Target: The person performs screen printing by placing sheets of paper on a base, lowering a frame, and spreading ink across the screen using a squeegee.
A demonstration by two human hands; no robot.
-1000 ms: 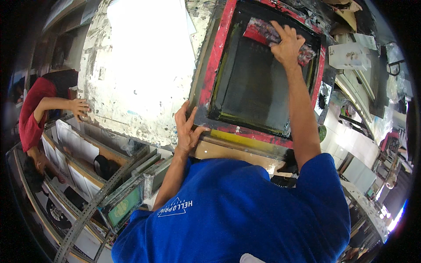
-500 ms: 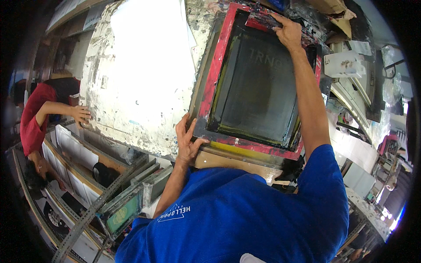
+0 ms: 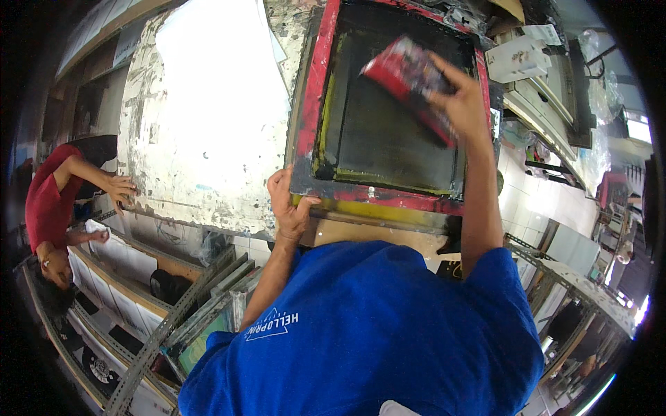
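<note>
Where the right hand (image 3: 463, 104) is held: over the right half of the screen frame (image 3: 316, 90), with its forearm brought in from the near right.

Right fingers: closed on the squeegee (image 3: 399, 73), which is gripped from its right side.

Squeegee: red, smeared with dark ink, and held slantwise over the dark mesh (image 3: 388, 152), from far left to near right; whether its edge is pressed on the mesh cannot be told, since it is blurred.

Screen frame: painted red, stained with black, and set to the right of the pale board (image 3: 229, 201); the mesh is enclosed by it, and yellowish marks are left along the left and near edges of the mesh.

Left hand (image 3: 293, 211): placed at the near left corner of the screen frame, with the thumb laid on the near rim and the fingers bent at the left side; whether the corner is firmly gripped cannot be told.

Pale board: spotted with ink and largely covered by white sheets (image 3: 215, 76).

Far left: a co-worker in a red top (image 3: 47, 208) is seen, with one hand (image 3: 119, 192) set at the left edge of the pale board.

Near left: a perforated metal bar (image 3: 149, 347) is slanted across stacked shelves.

Far right: a whitish container (image 3: 517, 59) is placed beside the screen frame.
</note>
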